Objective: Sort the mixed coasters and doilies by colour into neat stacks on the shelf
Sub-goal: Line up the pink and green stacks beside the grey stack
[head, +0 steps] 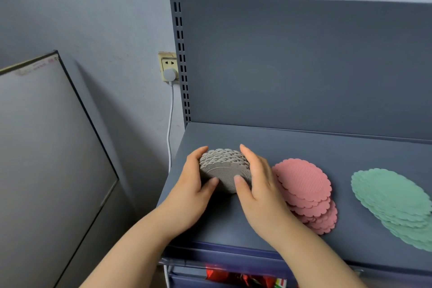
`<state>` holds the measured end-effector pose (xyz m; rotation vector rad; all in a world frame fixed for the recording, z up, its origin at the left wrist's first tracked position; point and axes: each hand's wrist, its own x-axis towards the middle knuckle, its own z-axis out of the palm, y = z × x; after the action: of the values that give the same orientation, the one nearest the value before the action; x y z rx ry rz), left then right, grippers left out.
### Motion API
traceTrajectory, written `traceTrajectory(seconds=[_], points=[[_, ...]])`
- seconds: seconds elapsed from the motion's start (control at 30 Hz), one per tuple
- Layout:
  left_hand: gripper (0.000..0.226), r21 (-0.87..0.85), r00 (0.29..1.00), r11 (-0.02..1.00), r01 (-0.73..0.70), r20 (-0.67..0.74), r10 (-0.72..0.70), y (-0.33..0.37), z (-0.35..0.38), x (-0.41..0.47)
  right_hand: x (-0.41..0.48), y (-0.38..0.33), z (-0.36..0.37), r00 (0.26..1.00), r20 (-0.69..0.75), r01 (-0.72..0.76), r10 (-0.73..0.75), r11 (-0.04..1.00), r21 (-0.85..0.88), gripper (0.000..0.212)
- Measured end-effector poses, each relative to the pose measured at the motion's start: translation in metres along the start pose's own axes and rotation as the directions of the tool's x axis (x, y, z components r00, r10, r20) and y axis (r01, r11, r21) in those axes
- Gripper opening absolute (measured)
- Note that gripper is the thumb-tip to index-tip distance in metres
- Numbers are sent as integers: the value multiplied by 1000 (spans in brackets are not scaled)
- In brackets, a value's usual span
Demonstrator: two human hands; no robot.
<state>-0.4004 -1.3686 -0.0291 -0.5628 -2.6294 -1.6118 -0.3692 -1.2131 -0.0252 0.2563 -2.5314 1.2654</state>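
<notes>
A thick stack of grey scalloped coasters [224,168] stands tilted on its edge at the left end of the grey shelf [304,147]. My left hand [194,184] grips its left side and my right hand [254,180] grips its right side, thumbs on the near face. To the right lies a slanting, fanned pile of pink coasters [304,184], just beside my right hand. Further right a fanned pile of green coasters [392,196] runs toward the frame's right edge.
The shelf's back panel [304,61] rises behind, with a slotted upright [180,54] at its left. A wall socket with a white plug and cable [170,75] is left of it. A grey cabinet [46,159] stands at left. Red packaging [233,278] shows below the shelf.
</notes>
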Motion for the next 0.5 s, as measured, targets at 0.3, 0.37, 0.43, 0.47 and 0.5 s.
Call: traceTrajectory(seconds=[0.3,0.37,0.43,0.47,0.5], points=[[48,99,998,995,-9,-54,15,-1,9,-1,3,-9,8,994,-24,-109,106,977,-182,52],[46,88,998,996,9,-58,-3,2,5,0,6,-13,2,994,-37,-106,101,975,-197,46],[49,76,998,996,43,-45,-40,6,-4,4,11,-15,-7,992,-31,-122,119,978,-170,41],[55,71,997,995,68,-30,-66,9,-8,7,13,-16,-13,990,-18,-143,142,979,-146,38],[61,67,995,993,101,-18,-100,12,-13,10,17,-15,-17,985,4,-173,175,977,-129,35]])
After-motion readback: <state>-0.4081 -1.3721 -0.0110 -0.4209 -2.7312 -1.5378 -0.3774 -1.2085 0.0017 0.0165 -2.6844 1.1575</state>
